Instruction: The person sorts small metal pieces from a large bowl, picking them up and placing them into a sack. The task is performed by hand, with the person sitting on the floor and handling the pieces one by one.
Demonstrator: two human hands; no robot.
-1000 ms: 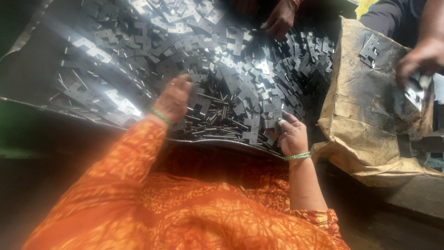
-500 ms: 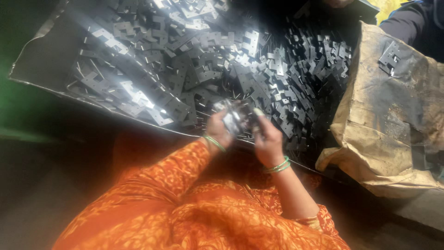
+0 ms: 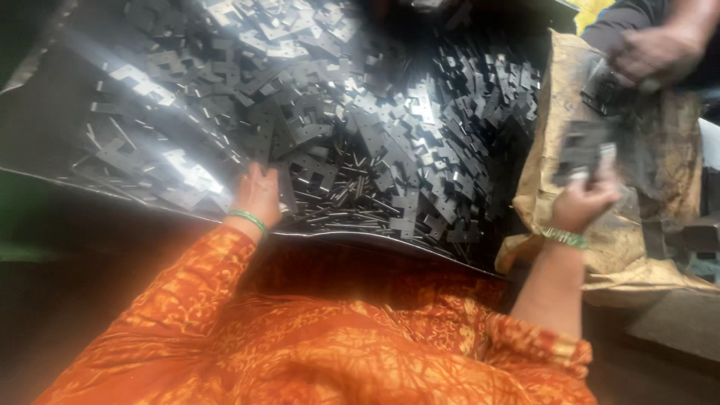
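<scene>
A big heap of dark, shiny stamped metal plates and thin pins lies on a dark metal sheet in front of me. My left hand, with a green bangle at the wrist, rests on the near edge of the heap with its fingers on some plates. My right hand is raised over a brown paper sack at the right and grips a blurred stack of metal plates. Orange patterned sleeves cover both of my arms.
Another person's hand in a dark sleeve works at the upper right above the sack. More dark metal parts lie on the sack's right side. The sheet's near edge curves just above my lap.
Both hands were together at the near edge of the heap holding plates. My right hand has carried a stack right over the sack, and my left has gone back left onto the heap.
</scene>
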